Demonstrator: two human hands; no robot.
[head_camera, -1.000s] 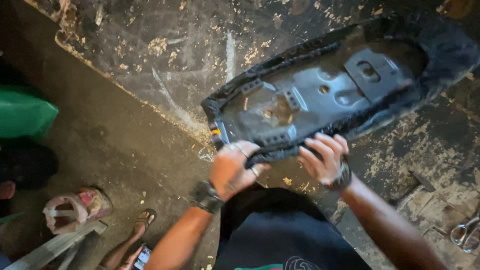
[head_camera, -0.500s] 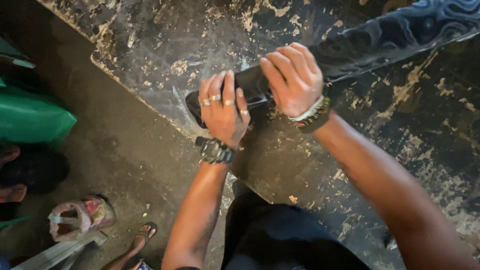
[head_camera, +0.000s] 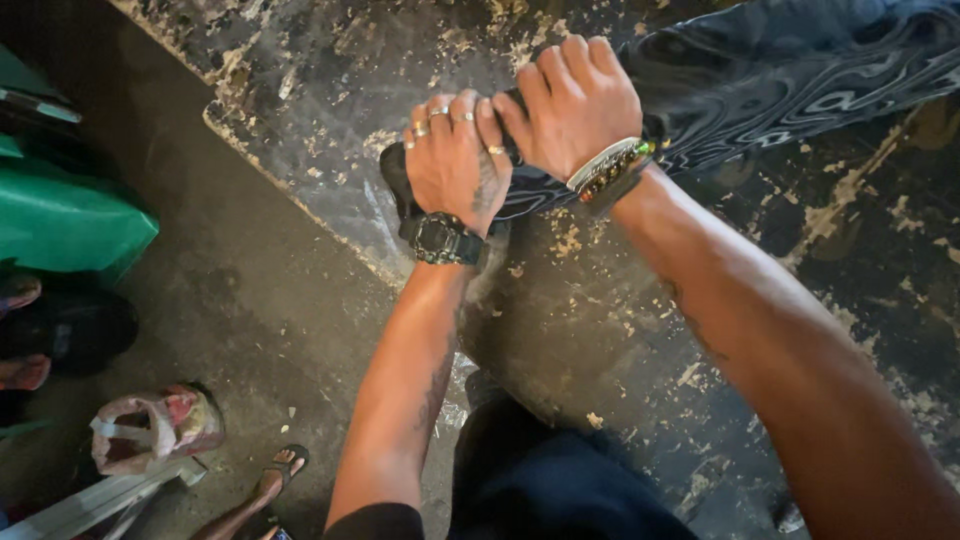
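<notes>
A long black motorcycle seat (head_camera: 800, 70) with a wavy patterned cover lies top side up on a worn, paint-flecked workbench (head_camera: 330, 90). My left hand (head_camera: 455, 160), with rings and a black wristwatch, presses down on the seat's near end, fingers wrapped over the cover. Right beside it my right hand (head_camera: 575, 105), with beaded bracelets at the wrist, grips the same end from above. Both hands hide the tip of the seat.
The bench edge runs diagonally from upper left to lower middle. Below it is a concrete floor with a green container (head_camera: 60, 215) at the left, a pink-and-white bag (head_camera: 150, 425), a pale metal bar (head_camera: 100, 500), and sandalled feet (head_camera: 280, 465).
A second ago the seat lay underside up with my hands at its near edge. It has been turned over, and both hands now clamp its near end from above.
</notes>
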